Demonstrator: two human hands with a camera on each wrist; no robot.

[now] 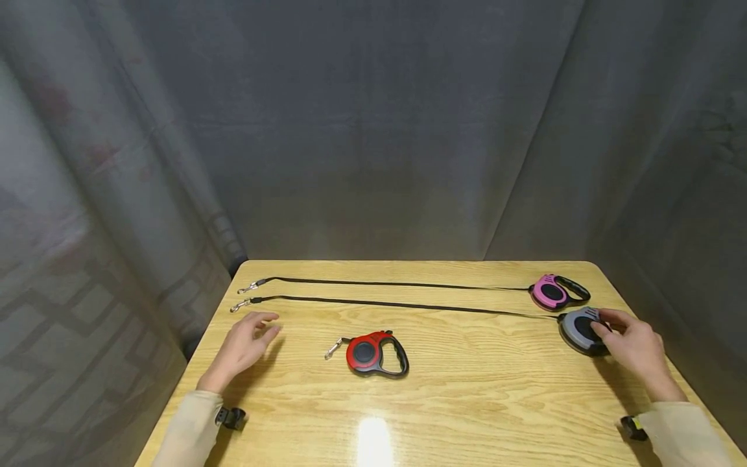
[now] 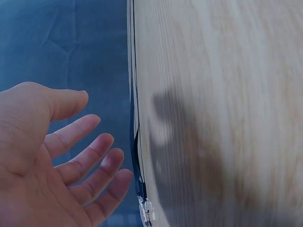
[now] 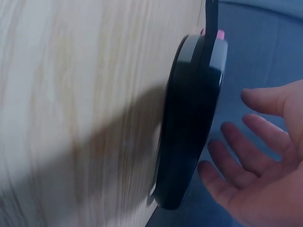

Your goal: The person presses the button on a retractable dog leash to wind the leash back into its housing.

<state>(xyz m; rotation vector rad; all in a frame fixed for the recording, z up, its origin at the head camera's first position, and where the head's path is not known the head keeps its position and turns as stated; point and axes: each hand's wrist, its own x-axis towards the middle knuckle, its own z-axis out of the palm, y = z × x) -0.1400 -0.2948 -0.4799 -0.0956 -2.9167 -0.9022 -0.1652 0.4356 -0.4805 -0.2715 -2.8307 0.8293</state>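
Three retractable dog leashes lie on the wooden table. The grey leash [image 1: 579, 329] is at the right, its black cord [image 1: 403, 304] stretched left to a metal clip [image 1: 240, 305]. My right hand [image 1: 633, 344] hovers over its handle end, fingers loosely bent and apart from the casing [image 3: 189, 113] in the right wrist view. Behind it sits the pink leash [image 1: 549, 292], its cord [image 1: 397, 283] also drawn out leftward. My left hand [image 1: 244, 344] hangs empty above the table near the clips, fingers relaxed. The red leash [image 1: 364, 353] lies between my hands, its cord wound in.
Grey curtains [image 1: 373, 130] hang behind the table and along both sides. The table's far edge [image 1: 408, 261] runs just beyond the two cords. Bright glare [image 1: 375, 441] lies on the tabletop near the front.
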